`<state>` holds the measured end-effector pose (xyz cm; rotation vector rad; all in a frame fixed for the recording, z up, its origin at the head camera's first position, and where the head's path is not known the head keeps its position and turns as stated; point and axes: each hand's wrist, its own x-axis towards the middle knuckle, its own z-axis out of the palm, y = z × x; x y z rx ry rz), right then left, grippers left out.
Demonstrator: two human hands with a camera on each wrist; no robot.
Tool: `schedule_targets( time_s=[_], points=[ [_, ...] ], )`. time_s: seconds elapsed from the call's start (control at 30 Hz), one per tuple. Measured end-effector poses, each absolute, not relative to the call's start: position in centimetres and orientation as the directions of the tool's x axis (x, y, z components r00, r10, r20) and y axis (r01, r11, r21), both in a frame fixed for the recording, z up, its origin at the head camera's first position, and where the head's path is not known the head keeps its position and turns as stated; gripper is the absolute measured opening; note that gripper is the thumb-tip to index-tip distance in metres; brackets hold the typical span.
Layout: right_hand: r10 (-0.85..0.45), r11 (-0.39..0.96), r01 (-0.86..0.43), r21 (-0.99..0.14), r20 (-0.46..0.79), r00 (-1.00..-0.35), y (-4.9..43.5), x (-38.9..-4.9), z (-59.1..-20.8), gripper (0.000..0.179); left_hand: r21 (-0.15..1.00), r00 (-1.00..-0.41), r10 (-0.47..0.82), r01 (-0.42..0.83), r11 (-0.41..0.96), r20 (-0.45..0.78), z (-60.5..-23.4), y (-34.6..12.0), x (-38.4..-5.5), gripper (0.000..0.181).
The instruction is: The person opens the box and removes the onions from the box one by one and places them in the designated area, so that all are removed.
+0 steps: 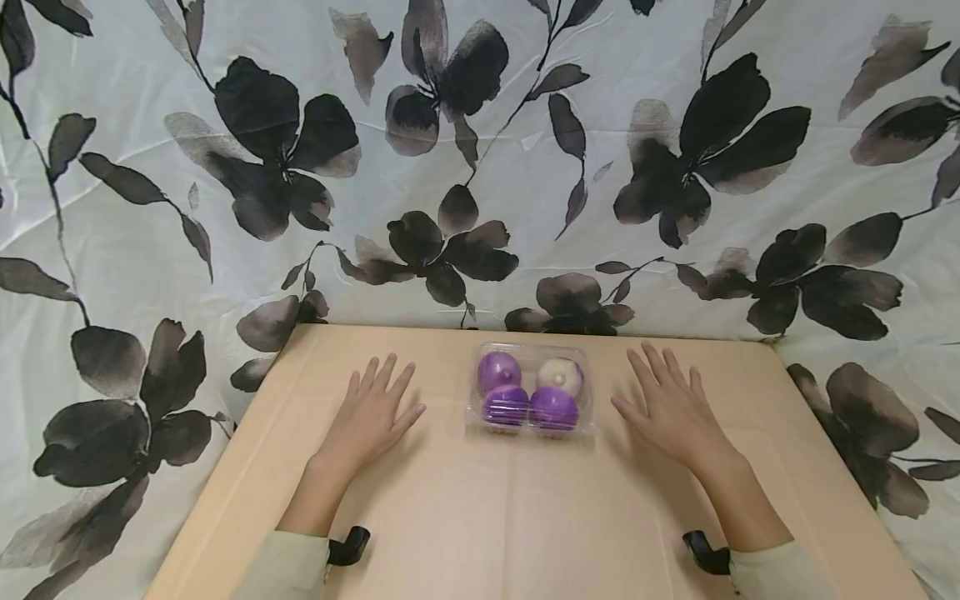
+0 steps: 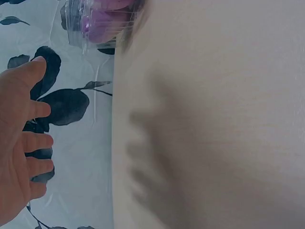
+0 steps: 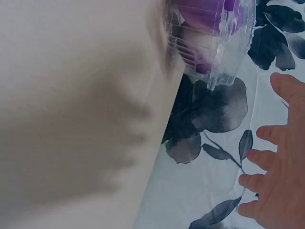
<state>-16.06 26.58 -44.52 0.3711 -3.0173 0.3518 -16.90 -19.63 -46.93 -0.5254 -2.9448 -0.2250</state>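
A clear plastic box [image 1: 531,432] with a ribbed lower part stands near the far edge of the table. Inside it are several round, glossy items: purple balls [image 1: 498,372] and one pale, whitish ball [image 1: 559,377] with a small nub and purple at its side. To the left of the box is my left hand [image 1: 371,417], fingers straight and spread, holding nothing. My right hand [image 1: 672,413] mirrors it on the other side, also spread and holding nothing. Both hands cast shadows on the tabletop, and neither touches the box.
The light wooden-looking table [image 1: 510,517] narrows towards its far edge. Behind and beside it hangs or lies a white cloth [image 1: 547,242] with dark flowers. Black wrist straps [image 1: 348,547] sit at the sleeve cuffs.
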Motion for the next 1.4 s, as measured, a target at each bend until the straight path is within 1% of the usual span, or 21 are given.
schedule_targets(
  time_s=[0.27, 0.43, 0.57, 0.8, 0.93, 1.03, 1.23, 1.4],
  points=[
    [-0.304, 0.924, -0.327, -0.197, 0.141, -0.942, 25.2, -17.0, -44.3, 0.08, 0.19, -0.927, 0.344, 0.368, 0.91, 0.151, -46.9, -19.3, -17.1, 0.07],
    [-0.369, 0.906, -0.392, -0.161, 0.155, -0.916, 24.0, -17.1, -44.6, 0.08, 0.214, -0.917, 0.365, 0.393, 0.894, 0.16, -46.8, -18.8, -17.3, 0.068],
    [-0.409, 0.888, -0.437, -0.141, 0.191, -0.892, 22.9, -17.2, -44.8, 0.08, 0.267, -0.909, 0.381, 0.415, 0.87, 0.17, -46.9, -18.3, -17.5, 0.067],
    [-0.476, 0.834, -0.53, -0.154, 0.285, -0.832, 21.2, -17.4, -45.4, 0.081, 0.424, -0.907, 0.389, 0.42, 0.802, 0.163, -46.9, -17.4, -17.5, 0.065],
    [-0.519, 0.796, -0.589, -0.137, 0.344, -0.782, 20.2, -17.6, -45.5, 0.077, 0.461, -0.894, 0.412, 0.445, 0.768, 0.175, -47.3, -16.9, -17.8, 0.061],
    [-0.548, 0.77, -0.622, -0.138, 0.356, -0.757, 19.3, -17.7, -45.3, 0.073, 0.489, -0.889, 0.42, 0.453, 0.746, 0.183, -47.8, -16.6, -17.9, 0.057],
    [-0.575, 0.742, -0.652, -0.157, 0.349, -0.74, 17.8, -17.8, -45.2, 0.067, 0.611, -0.906, 0.394, 0.403, 0.682, 0.158, -48.5, -15.8, -18.1, 0.052],
    [-0.611, 0.7, -0.702, -0.131, 0.399, -0.684, 16.9, -18.1, -45.4, 0.064, 0.758, -0.929, 0.358, 0.302, 0.579, 0.097, -49.1, -15.0, -18.2, 0.047]
  ],
)
